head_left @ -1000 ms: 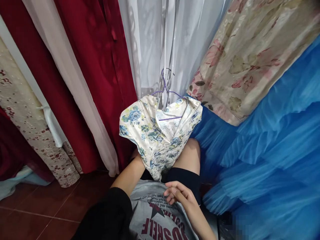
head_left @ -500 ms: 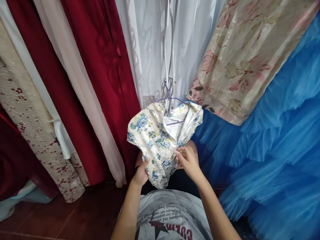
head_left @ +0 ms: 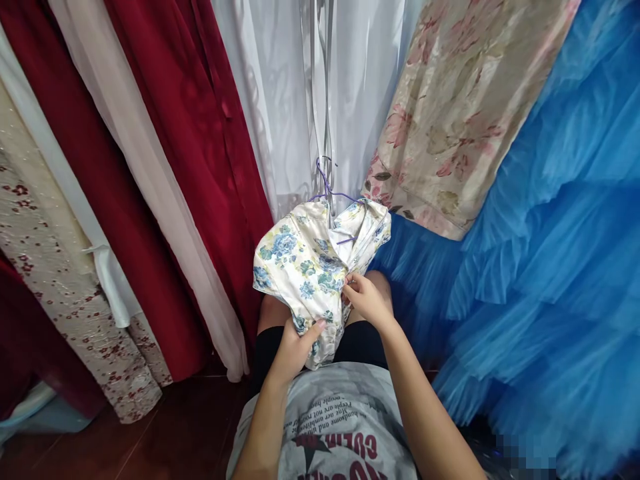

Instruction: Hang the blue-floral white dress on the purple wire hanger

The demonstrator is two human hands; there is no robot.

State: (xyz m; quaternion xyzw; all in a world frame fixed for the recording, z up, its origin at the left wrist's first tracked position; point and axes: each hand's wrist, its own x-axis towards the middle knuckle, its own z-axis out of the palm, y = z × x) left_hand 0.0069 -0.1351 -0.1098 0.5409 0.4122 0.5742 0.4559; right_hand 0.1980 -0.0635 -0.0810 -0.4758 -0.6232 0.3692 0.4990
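A short-sleeved white blouse (head_left: 313, 267) with blue flowers hangs over my lap on a thin purple hanger (head_left: 325, 187). Its collar is spread, and the hanger's bar shows inside the neck. My left hand (head_left: 299, 343) grips the lower side of the blouse, thumb on top of the cloth and the other fingers hidden behind it. At the front opening, just below the neckline, my right hand (head_left: 365, 298) pinches the blouse's edge between thumb and fingers. The cloth is bunched below my hands.
Long garments hang all around: dark red cloth (head_left: 175, 133) on the left, a white curtain-like cloth (head_left: 280, 100) behind the hanger, a beige floral piece (head_left: 440, 133) and blue tulle (head_left: 540, 300) on the right. Dark tiled floor (head_left: 180, 427) shows at lower left.
My left hand has shifted right and inward, its thumb now lying across the front of the blouse. My right hand stays at the front edge, slightly higher. The view has turned a little.
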